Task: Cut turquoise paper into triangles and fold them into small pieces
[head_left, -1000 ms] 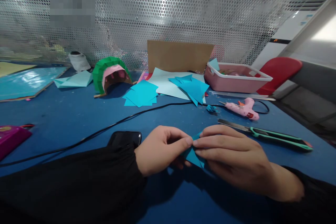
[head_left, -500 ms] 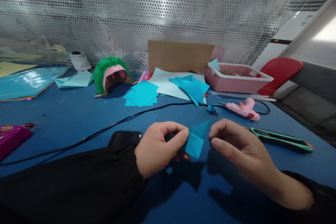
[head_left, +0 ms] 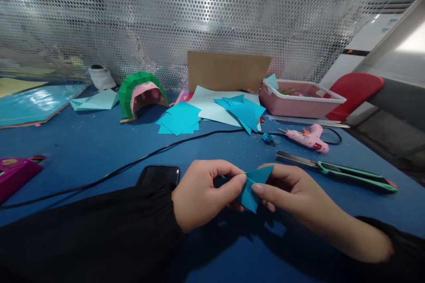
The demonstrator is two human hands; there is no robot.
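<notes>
A small folded piece of blue paper (head_left: 260,176) is held just above the blue table, pointed at its upper right and lower ends. My left hand (head_left: 207,194) pinches its left side between thumb and forefinger. From the right, my right hand (head_left: 295,192) grips it too, with the thumb pressed on the near face and the fingers behind. Part of the paper is covered by my fingers. Beside my left wrist lies a black phone (head_left: 159,175). A utility knife with a green handle (head_left: 355,174) and its blade out lies right of my right hand.
Behind my hands are stacked blue paper squares (head_left: 181,118) and folded blue sheets (head_left: 244,110). A pink glue gun (head_left: 308,137), a pink basket (head_left: 299,101) and a green paper arch (head_left: 139,90) stand farther back. A black cable (head_left: 133,162) crosses the table; a magenta device (head_left: 18,174) sits left.
My right hand has moved left and closed on the blue paper, uncovering the knife's blade. The paper is a little lower, and its flaps sit at a different angle.
</notes>
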